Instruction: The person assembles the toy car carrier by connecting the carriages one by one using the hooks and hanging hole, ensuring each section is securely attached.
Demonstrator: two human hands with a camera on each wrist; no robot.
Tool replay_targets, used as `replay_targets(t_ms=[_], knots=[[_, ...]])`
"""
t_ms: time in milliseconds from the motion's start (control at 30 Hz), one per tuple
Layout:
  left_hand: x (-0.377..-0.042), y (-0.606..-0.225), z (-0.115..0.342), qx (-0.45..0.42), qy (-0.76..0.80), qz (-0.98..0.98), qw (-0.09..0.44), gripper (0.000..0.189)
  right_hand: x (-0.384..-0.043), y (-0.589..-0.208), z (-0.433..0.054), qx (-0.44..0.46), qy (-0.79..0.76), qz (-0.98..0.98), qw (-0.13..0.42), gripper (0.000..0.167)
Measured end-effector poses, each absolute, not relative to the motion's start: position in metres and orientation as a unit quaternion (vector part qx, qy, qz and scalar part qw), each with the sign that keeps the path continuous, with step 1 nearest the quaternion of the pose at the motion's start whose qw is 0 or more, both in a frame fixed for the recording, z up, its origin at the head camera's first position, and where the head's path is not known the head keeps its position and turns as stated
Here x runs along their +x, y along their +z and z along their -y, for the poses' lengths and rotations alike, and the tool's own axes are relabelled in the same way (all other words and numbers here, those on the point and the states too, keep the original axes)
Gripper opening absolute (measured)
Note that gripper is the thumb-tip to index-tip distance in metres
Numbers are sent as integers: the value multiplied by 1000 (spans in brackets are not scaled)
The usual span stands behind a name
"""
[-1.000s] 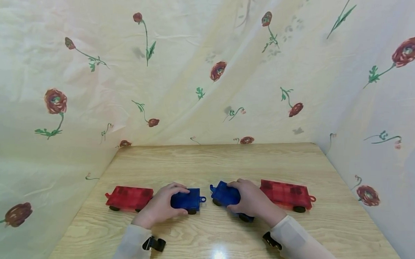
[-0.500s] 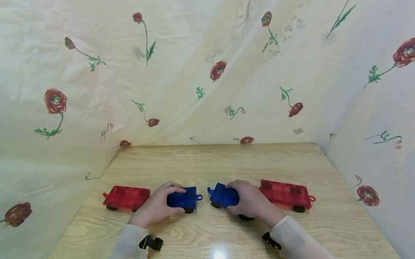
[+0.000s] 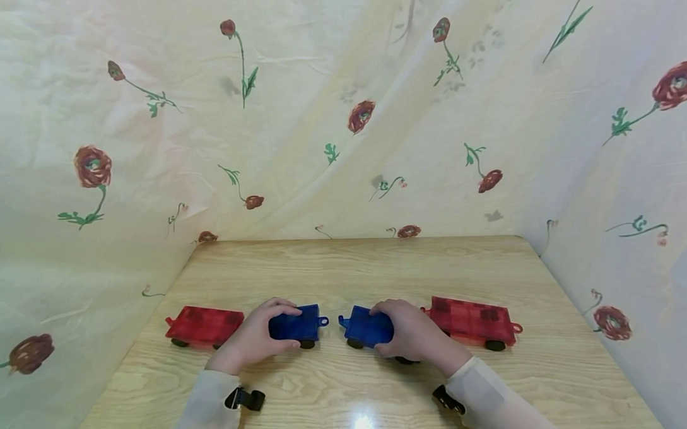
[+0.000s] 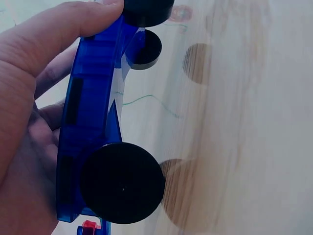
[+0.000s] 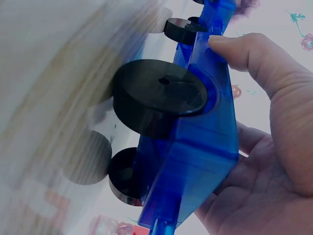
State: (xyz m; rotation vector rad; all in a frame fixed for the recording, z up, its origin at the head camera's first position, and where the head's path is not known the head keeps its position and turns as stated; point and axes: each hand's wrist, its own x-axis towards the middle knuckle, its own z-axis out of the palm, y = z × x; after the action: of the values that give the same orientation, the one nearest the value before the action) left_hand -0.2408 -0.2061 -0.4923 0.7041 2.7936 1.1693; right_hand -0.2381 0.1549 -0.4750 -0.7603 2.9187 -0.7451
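Note:
My left hand (image 3: 258, 335) grips a blue toy wagon (image 3: 300, 326) with black wheels, thumb along its near side and fingers on the far side. A ring sticks out of its right end. Another blue toy wagon (image 3: 367, 326) is in my right hand (image 3: 410, 331), thumb on the near side, its small hook pointing left. Ring and hook face each other across a narrow gap. Behind my left hand stands a red wagon (image 3: 208, 325). In the left wrist view, a red bit (image 4: 89, 226) meets the end of the blue wagon (image 4: 90, 112).
To the right stands a longer-looking red wagon (image 3: 471, 322), its hook by my right hand and a ring at its right end. Flower-printed cloth (image 3: 301, 131) surrounds the wooden table (image 3: 342, 265) at the back and sides.
My left hand has drawn its blue wagon left and slightly back, and the left red wagon has shifted left too. The right blue wagon has swung from slanted to straighter, moving slightly left.

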Motion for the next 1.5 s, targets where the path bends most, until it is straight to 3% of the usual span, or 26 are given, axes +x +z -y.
replay_targets(t_ms=[400, 1500], knots=[[-242, -494, 207, 252, 395, -883, 8, 56, -238, -477, -152, -249, -257, -933, 46, 59], [-242, -498, 198, 258, 386, -885, 32, 55, -234, -479, -150, -299, -260, -917, 38, 60]])
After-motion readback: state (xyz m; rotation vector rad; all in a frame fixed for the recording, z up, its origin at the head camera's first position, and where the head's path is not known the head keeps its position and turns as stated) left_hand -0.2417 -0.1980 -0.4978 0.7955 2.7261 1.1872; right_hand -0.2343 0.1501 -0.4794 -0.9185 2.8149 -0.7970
